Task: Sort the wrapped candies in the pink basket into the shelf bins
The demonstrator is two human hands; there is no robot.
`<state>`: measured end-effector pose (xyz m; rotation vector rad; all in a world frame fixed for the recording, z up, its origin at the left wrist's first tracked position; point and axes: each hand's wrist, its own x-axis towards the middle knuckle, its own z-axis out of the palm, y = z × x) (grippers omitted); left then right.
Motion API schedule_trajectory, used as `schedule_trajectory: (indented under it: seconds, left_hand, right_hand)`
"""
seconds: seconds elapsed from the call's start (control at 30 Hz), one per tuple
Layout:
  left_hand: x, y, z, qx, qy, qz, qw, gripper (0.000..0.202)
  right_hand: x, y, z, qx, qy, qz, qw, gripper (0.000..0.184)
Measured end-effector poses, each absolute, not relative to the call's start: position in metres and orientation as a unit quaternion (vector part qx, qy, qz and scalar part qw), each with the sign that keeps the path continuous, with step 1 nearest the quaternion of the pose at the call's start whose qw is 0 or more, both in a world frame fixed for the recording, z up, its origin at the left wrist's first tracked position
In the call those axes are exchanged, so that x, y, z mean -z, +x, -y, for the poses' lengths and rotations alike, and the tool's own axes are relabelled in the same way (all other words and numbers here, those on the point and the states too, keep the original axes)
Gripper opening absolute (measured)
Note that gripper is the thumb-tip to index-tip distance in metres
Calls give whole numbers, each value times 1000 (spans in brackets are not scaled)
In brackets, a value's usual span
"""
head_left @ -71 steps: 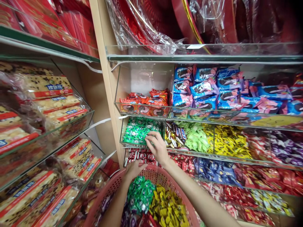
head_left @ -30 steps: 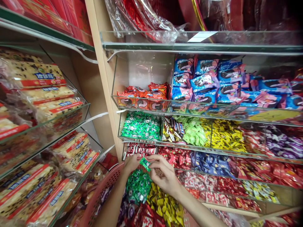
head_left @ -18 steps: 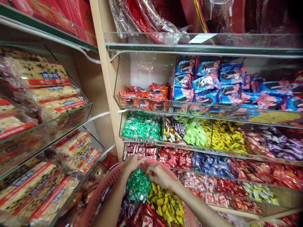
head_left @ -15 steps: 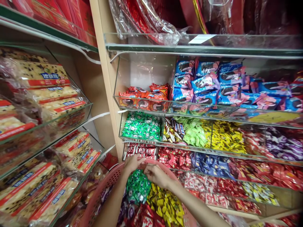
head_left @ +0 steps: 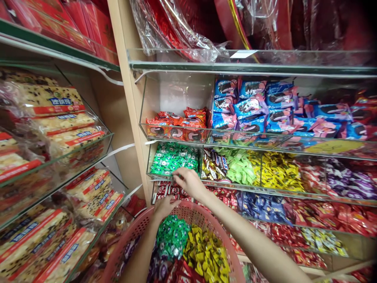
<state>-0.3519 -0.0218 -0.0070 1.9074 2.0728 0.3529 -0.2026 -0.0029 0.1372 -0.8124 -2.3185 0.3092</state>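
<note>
My right hand (head_left: 189,183) is raised at the front glass lip of the bin of green-wrapped candies (head_left: 176,156), fingers loosely bent and apart, with nothing visible in them. My left hand (head_left: 165,207) lies at the far rim of a pink perforated basket (head_left: 134,232), its fingers stretched out. Inside the basket sit a heap of green candies (head_left: 173,236), a pile of yellow candies (head_left: 207,253), some red packets (head_left: 184,272) and purple-wrapped sweets, partly covered by my left forearm.
Glass shelves ahead hold blue cookie packs (head_left: 250,106), orange-red packs (head_left: 176,125), light green sweets (head_left: 240,167) and yellow sweets (head_left: 279,171). To the left are shelves of wrapped snack bars (head_left: 59,100). A wooden post (head_left: 129,106) divides the two sides.
My right hand has risen from over the green candies in the basket to the shelf bin of green candies. My left hand stays near the basket rim. The view has shifted slightly.
</note>
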Motion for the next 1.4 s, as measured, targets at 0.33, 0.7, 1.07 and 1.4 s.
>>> schedule_trajectory:
  seconds: [0.33, 0.7, 1.07, 1.4]
  left_hand:
    - [10, -355, 22, -117, 678, -716, 117, 55]
    - [11, -354, 21, -107, 675, -721, 115, 55]
    - [9, -353, 21, -124, 670, -720, 132, 54]
    - [10, -353, 19, -120, 664, -722, 150, 57]
  right_hand:
    - [-151, -232, -37, -28, -494, 845, 206, 28]
    - [-146, -228, -42, -157, -451, 810, 340, 9]
    - [-132, -193, 15, -534, -309, 637, 462, 33]
    - [-101, -181, 43, -572, -316, 600, 462, 31]
